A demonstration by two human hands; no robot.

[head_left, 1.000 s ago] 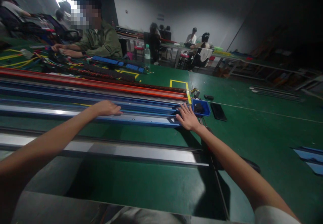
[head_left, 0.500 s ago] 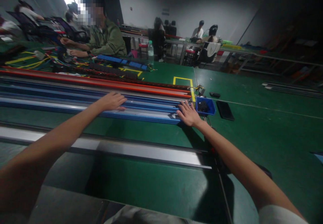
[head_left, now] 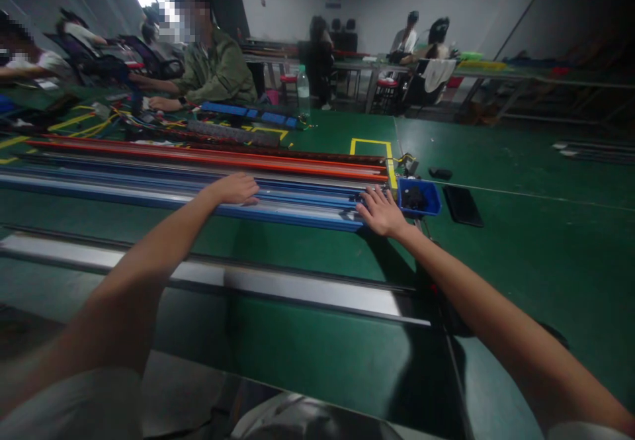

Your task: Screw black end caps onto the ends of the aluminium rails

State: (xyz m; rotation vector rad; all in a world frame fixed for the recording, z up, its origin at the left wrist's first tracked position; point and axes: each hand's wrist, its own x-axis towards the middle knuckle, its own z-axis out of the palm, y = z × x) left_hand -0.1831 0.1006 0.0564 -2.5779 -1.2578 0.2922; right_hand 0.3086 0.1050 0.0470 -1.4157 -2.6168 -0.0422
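Both arms reached out across the green table (head_left: 496,241). The left hand (head_left: 234,190) lay palm down on the blue rail (head_left: 297,214), fingers stretched out flat and not closed round anything. The right hand (head_left: 380,212) rested on the right end of the same rail, fingers spread apart and pointing away, gripping nothing.

The blue rail was the nearest of a bundle of long blue rails lying side by side across the table, running off to the left edge of view. Just beyond the bundle lay an orange rail (head_left: 223,157), parallel to it and ending at about the same place.

Right beside the right hand's fingertips, at the rail ends, stood a small blue bin (head_left: 432,203) with dark parts inside. A flat black phone (head_left: 462,205) lay just right of the bin, and a small dark item (head_left: 439,173) sat a little farther back. A yellow tape square (head_left: 371,142) marked the table behind the rail ends.

Between the person and the blue rail, a silver rail (head_left: 278,286) crossed the table under both forearms.

On the far side a co-worker in a green jacket (head_left: 221,73) sat with hands among coloured wires (head_left: 99,122). A water bottle (head_left: 303,92) stood near them. More people sat at tables well behind.
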